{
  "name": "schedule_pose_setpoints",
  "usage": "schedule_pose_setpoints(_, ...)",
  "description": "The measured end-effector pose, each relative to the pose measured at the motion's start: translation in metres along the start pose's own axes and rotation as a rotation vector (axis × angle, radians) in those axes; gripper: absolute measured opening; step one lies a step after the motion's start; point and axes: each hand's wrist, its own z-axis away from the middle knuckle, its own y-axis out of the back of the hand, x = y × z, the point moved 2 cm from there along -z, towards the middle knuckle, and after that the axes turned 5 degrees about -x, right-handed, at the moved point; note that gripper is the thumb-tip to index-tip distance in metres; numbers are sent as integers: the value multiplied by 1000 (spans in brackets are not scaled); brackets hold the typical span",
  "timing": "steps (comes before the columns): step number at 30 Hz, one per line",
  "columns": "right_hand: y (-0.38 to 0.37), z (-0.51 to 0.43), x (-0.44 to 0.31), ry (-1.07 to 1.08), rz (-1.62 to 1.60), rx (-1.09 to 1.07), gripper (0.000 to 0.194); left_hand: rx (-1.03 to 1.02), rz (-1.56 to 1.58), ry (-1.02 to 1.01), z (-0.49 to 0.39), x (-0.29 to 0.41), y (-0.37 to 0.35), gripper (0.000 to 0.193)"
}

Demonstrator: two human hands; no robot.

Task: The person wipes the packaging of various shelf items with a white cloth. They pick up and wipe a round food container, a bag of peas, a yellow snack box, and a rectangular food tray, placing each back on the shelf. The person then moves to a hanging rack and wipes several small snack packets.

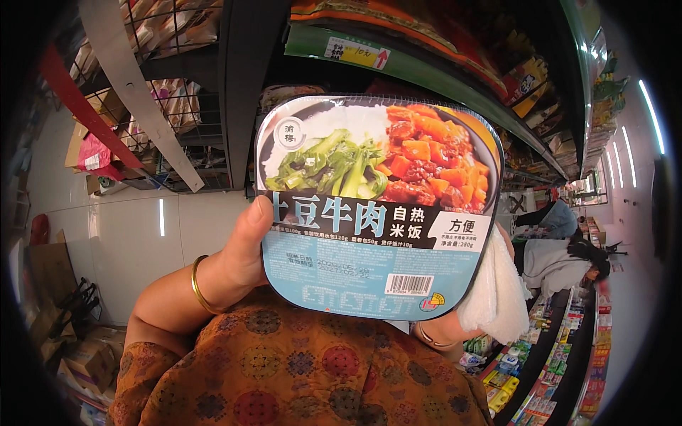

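A self-heating rice meal box (378, 207) is held up in front of my chest, its printed lid facing me. The lid pictures rice, leafy greens and a red stew, and bears writing and a barcode. My left hand (250, 239) grips the box's left edge, thumb along the front and fingers hidden behind. At the right edge, a folded white cloth (495, 293) lies against the box. My right hand (446, 326) is mostly hidden behind the cloth and box; it holds the cloth. Whether its fingers also grip the box cannot be seen.
A store shelf with a green price rail (405, 74) stands just beyond the box. Wire-mesh racks (176, 101) of packaged goods are at the upper left. Cardboard boxes (90, 357) sit lower left. Low shelves (554, 362) run along the right, near a person in grey (554, 263).
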Motion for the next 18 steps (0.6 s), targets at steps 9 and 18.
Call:
schedule_pose_setpoints(9,-2,-1,-11,-138,298,204,61,-28,64,36,-2,1,-7,86)
schedule_pose_setpoints(18,4,3,-3,-58,831,284,80,-37,110,-24,-8,7,-14,76)
